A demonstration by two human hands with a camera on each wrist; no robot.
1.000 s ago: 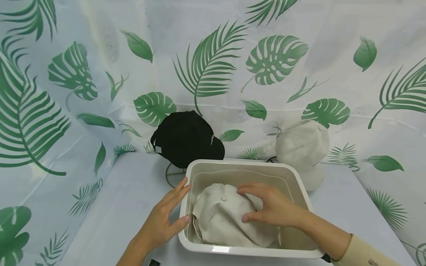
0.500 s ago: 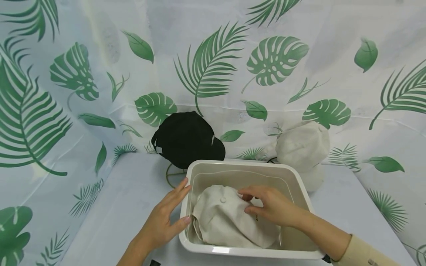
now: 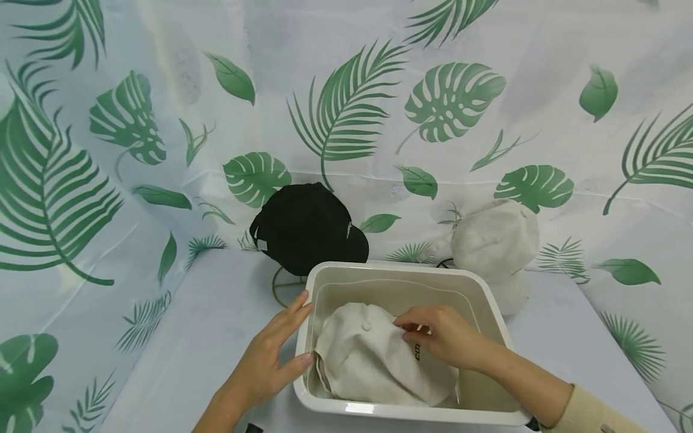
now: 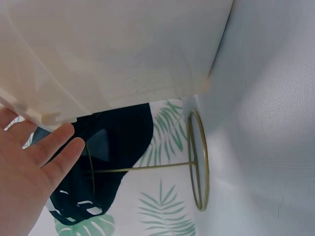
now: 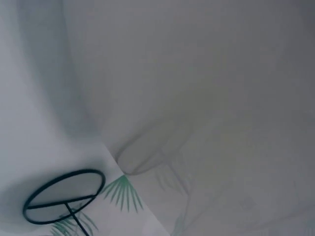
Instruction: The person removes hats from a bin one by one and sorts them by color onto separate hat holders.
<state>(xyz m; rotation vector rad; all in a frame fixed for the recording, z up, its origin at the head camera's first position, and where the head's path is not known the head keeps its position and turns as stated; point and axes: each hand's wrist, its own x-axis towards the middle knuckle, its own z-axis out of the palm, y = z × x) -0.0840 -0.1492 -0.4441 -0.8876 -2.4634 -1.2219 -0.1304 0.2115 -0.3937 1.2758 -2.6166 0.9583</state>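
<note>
A cream baseball cap (image 3: 363, 367) lies crown up in a beige plastic bin (image 3: 406, 268). My right hand (image 3: 444, 337) reaches into the bin, thumb and fingertips pinching the cap's fabric to the right of its top button. Part of some dark lettering (image 3: 417, 351) shows on the cap under that hand. Outside the bin's left rim is my left hand (image 3: 266, 355), fingers straight and touching the rim. The left wrist view has the same hand (image 4: 24, 167) with fingers against the bin's outer wall (image 4: 123, 59). My right hand is not visible in the right wrist view.
Behind the bin a black cap (image 3: 303, 228) hangs on a gold wire stand (image 3: 281, 285). A second cream cap (image 3: 495, 237) sits at the back right, above a black ring base (image 5: 64, 196). A leaf-patterned cloth (image 3: 352, 108) covers the back and sides of the white table (image 3: 200, 313).
The thumb and fingers of my right hand have drawn closer together on the cap, and more lettering shows beneath them. My left hand stays at the rim. The head view has shifted slightly.
</note>
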